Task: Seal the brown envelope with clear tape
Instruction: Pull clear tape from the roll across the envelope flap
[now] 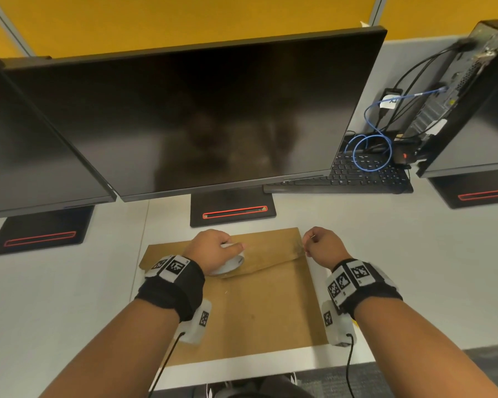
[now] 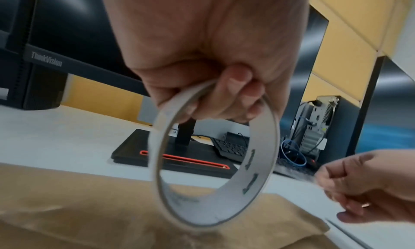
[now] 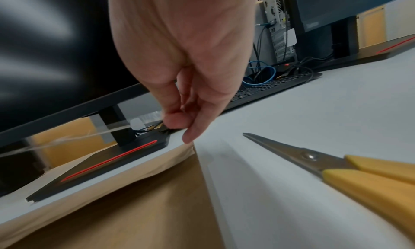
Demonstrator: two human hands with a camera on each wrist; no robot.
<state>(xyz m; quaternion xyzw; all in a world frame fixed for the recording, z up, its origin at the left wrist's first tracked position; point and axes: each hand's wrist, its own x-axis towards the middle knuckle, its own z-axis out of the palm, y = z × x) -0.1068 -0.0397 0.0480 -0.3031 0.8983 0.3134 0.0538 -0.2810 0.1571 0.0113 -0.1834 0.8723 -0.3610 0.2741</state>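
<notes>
A brown envelope (image 1: 259, 305) lies flat on the white desk, its flap (image 1: 270, 254) folded down at the far end. My left hand (image 1: 216, 248) grips a roll of clear tape (image 2: 215, 166) just above the flap's left part. My right hand (image 1: 319, 245) pinches the free end of the tape strip (image 3: 67, 140) over the envelope's far right corner. The clear strip stretches between both hands above the flap. In the right wrist view the thumb and fingers (image 3: 177, 121) close on the strip's end.
Yellow-handled scissors (image 3: 332, 171) lie on the desk right of the envelope. A large monitor (image 1: 202, 116) on a black base (image 1: 233, 211) stands just behind it. More monitors flank it, and a keyboard (image 1: 357, 176), cables and a computer tower (image 1: 454, 90) sit at the back right.
</notes>
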